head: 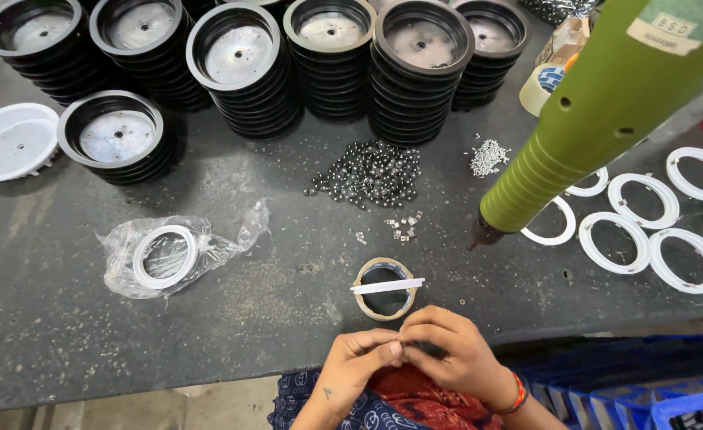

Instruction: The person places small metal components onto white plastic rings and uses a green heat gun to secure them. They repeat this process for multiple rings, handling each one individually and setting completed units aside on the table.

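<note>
Hands: left hand (357,362) and right hand (453,356) meet at the near edge of the desk (41,350), fingertips pressed together in a narrow grip on something small and dark. The piece is covered by the fingers; it may be one of the loose fittings, but the view does not settle it.

Tape roll (384,288): lies flat just beyond the hands, a white strip laid across its top, close enough to reach without stretching.

Small parts: a heap of dark balls (371,173), a pile of silver screws (487,156) and a few metal clips (403,227), kept in separate heaps at the middle of the desk.

Black housings (244,68): stacked in columns along the far edge, open side up; the back row is cut off by the frame.

White rings (646,227): laid out singly at right, some cut off; one more sits in a clear bag (172,253) at left.

Green powered screwdriver (590,119): hangs tip-down over the desk, its upper part out of view.
</note>
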